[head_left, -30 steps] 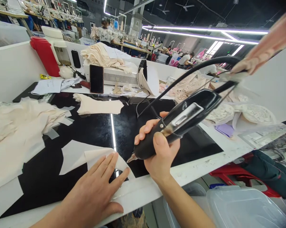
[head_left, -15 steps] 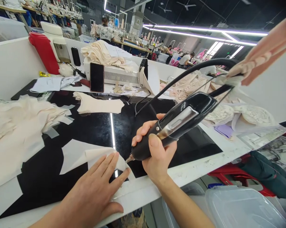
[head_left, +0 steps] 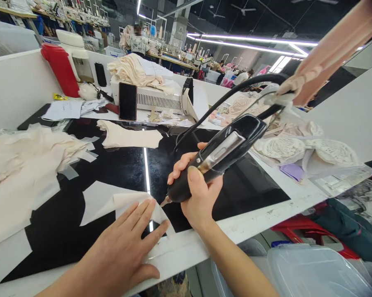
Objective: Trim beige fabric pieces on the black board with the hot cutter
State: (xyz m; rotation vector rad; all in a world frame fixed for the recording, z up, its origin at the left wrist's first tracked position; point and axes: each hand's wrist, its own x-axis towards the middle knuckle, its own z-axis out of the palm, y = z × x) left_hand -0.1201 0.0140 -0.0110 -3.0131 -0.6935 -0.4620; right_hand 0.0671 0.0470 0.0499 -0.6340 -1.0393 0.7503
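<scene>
My left hand (head_left: 127, 241) lies flat with its fingers stretched out, pressing a cream fabric piece (head_left: 128, 201) against the glossy black work surface (head_left: 170, 165) near the front edge. White backing (head_left: 101, 194) shows beside the cream fabric. Wrapped around a black corded handheld tool (head_left: 217, 154) is my right hand (head_left: 198, 194), thumb on top near a silver strip. The tool's narrow metal tip (head_left: 165, 201) points down left at the fabric's right edge, just past my left fingertips. Whether the tip touches the cloth I cannot tell.
A pink cloth strip (head_left: 322, 62) from above ties onto the tool's cable end. Cream cloth pieces (head_left: 28, 165) are heaped at left, and a stack (head_left: 132, 136) lies behind. A phone (head_left: 128, 101) stands at the back. Lace cups (head_left: 280, 149) lie at right.
My right hand and the tool have moved a little left and up, along the fabric's edge. The pink strip has swung left too. My left hand stays in place on the cloth.
</scene>
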